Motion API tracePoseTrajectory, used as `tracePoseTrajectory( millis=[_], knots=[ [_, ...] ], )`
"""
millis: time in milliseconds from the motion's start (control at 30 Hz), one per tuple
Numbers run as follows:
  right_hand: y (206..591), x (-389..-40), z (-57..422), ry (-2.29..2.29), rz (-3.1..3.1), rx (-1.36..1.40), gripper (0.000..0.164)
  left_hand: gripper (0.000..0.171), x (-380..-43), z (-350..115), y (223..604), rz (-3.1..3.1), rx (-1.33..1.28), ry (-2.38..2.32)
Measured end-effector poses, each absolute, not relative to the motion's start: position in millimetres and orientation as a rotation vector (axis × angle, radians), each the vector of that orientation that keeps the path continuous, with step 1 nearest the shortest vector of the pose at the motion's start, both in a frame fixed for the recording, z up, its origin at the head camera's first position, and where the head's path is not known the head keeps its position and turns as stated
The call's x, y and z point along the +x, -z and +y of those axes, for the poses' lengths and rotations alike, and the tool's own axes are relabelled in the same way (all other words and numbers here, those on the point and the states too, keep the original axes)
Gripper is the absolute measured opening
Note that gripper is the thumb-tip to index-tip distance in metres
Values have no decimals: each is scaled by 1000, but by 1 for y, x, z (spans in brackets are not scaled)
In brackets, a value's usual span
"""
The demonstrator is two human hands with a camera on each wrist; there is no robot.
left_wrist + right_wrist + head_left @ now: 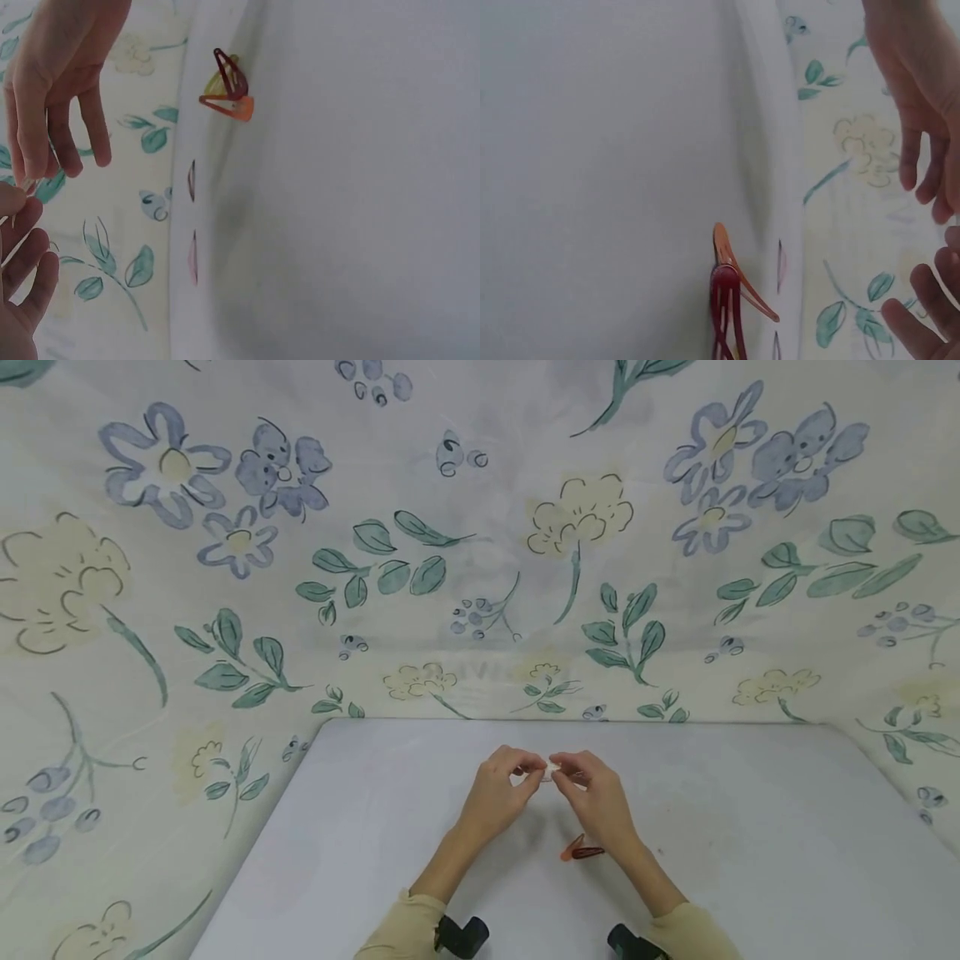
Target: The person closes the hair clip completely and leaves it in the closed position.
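Note:
Raised over the table, my left hand [497, 789] and right hand [597, 793] meet at the fingertips. Between them they pinch a small whitish thing [551, 769], mostly hidden by fingers, so its kind cannot be told. In the left wrist view, the right hand [64, 82] comes from above and the left hand [26, 277] from below. Nearer my right forearm, a dark red snap hair clip [588, 852] and an orange snap hair clip [571, 849] lie together on the tabletop. A yellow snap hair clip [213, 85] shows partly beneath them.
Towards the far side of the white table [360, 827], a slim dark clip-like shape [191, 181] and a pinkish one [193, 259] appear in the wrist views. A floral cloth [480, 568] hangs behind and beside the table. Black wrist cameras [462, 937] sit on both forearms.

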State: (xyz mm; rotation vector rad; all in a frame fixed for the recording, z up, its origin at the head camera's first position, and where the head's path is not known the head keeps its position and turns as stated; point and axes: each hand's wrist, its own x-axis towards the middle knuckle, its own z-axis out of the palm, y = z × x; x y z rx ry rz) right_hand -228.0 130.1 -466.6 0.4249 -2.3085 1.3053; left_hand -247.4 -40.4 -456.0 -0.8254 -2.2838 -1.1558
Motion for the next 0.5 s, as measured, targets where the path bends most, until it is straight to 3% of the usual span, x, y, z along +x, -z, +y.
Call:
tracePoseTrajectory(
  millis=[500],
  knots=[
    [454,-256,138,-1069,-2595,474,19,14,-273,-47,442,-2517,-889,780]
  ],
)
